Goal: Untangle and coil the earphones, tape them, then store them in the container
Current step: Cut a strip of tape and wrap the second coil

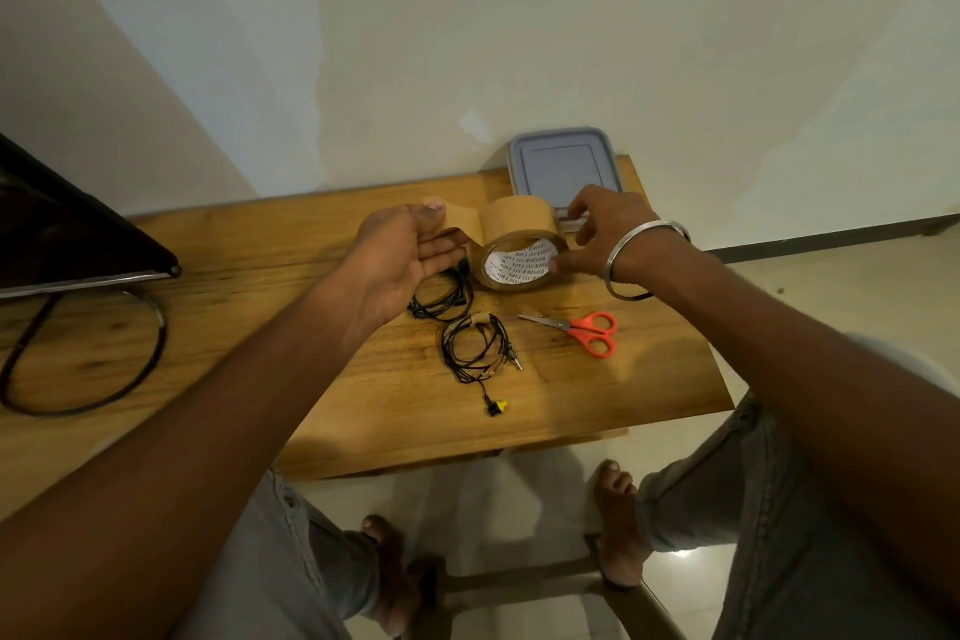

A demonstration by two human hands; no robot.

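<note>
Tape roll [519,224] gripped by curled right hand [608,224], loose tape end [462,218] pinched by left hand [395,260] fingers [447,244], coiled earphones [478,343] laid on tabletop [597,390], scissors [576,327] beside

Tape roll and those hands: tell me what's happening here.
A person at the wooden table steadies the brown tape roll with the right hand while the left hand pinches the tape strip pulled off it. Two coils of black earphones lie below: the nearer coil seems already taped, the farther coil sits partly behind the left hand. The orange scissors lie untouched, and the lidded container waits at the far edge.
</note>
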